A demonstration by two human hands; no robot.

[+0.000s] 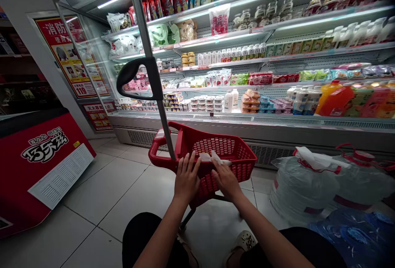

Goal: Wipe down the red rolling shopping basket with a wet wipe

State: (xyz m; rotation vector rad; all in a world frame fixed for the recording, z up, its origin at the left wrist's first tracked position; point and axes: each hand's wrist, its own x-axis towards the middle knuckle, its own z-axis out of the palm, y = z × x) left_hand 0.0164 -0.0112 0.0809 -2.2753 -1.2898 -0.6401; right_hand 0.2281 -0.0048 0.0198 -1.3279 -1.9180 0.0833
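A red plastic shopping basket cart (243, 162) stands in front of my knees, its near rim facing me. My left hand (187, 179) lies on that near side, with its fingers stretched out and spread over the rim. My right hand (226, 181) is beside it on the same rim and presses a crumpled white tissue (216, 158) against the edge. Part of the tissue reaches across toward my left fingertips. From the cart's left end rises a grey metal pole (140, 17) with a black loop handle (153, 78).
Behind the cart runs an open refrigerated display (277, 121) stocked with bottles, cups and bags. Large wrapped water jugs (304, 185) and blue bottles (354, 235) stand at the right. A red freezer chest (40, 165) is at the left. Pale tiles (123, 190) cover the floor.
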